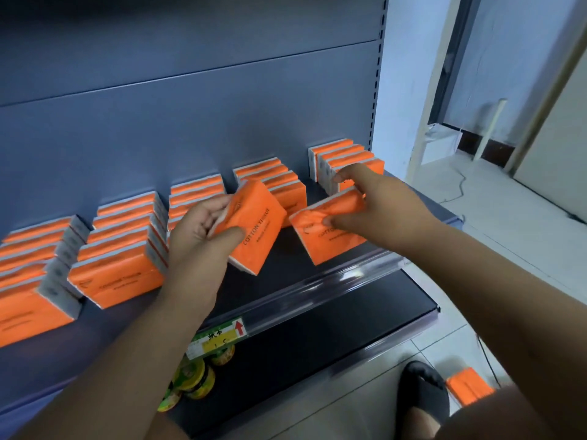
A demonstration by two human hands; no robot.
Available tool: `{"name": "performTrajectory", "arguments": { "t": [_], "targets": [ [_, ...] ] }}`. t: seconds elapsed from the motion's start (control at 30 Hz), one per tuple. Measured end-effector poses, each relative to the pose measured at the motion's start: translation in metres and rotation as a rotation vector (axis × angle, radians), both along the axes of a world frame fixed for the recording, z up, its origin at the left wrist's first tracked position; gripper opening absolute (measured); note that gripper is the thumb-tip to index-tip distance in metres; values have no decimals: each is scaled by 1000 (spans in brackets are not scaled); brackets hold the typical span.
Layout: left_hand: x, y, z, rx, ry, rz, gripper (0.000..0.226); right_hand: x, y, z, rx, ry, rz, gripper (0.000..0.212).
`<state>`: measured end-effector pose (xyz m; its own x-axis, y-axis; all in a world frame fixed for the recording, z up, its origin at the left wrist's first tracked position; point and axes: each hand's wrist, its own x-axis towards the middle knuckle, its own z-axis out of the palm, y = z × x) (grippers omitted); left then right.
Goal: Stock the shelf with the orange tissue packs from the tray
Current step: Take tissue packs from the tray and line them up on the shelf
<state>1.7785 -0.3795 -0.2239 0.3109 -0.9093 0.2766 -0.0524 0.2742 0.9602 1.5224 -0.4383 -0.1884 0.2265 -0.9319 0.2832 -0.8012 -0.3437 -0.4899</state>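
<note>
My left hand [198,235] grips an orange tissue pack [255,225], tilted above the shelf [286,268] in front of the middle rows. My right hand [378,206] pinches a second orange pack [327,236] between thumb and fingers, tilted just before the rightmost row [346,160]. Several rows of orange packs [124,246] stand on edge along the shelf against the blue back panel. More orange packs [470,387] lie low on the floor at the bottom right; the tray itself is not visible.
A clear price rail [320,285] with a yellow-green label [219,339] runs along the shelf's front edge. Green-lidded jars [197,376] sit on the dark lower shelf. My foot in a black shoe [424,392] stands on the tiled floor at the right.
</note>
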Motion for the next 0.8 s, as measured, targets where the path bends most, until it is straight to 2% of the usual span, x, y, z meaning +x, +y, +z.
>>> {"name": "performTrajectory", "arguments": {
  "t": [0.13, 0.27, 0.4, 0.5, 0.57, 0.67, 0.7, 0.8],
  "targets": [
    [-6, 1, -13, -20, -253, -134, 55, -25, -14, -8, 4, -85, -129, 37],
    [-17, -8, -26, 12, -487, -138, 53, -33, -23, -20, 121, -157, -221, 34],
    [-37, -28, -23, 53, -339, -126, 53, -36, -31, -24, 124, -131, -243, 33],
    [-46, -48, -25, 30, -381, -38, 50, -39, -37, -26, 164, -106, -264, 33],
    [-44, -58, -28, -40, -575, 15, 50, -41, -39, -28, 197, -95, -269, 32],
    [-37, -69, -35, -203, -1086, 72, 52, -43, -41, -27, 209, -90, -269, 31],
    [-34, -71, -37, -223, -1202, 80, 52, -43, -41, -27, 210, -87, -266, 32],
    [-34, -75, -42, -234, -1360, 144, 46, -43, -43, -27, 215, -63, -261, 33]
  ]
}}
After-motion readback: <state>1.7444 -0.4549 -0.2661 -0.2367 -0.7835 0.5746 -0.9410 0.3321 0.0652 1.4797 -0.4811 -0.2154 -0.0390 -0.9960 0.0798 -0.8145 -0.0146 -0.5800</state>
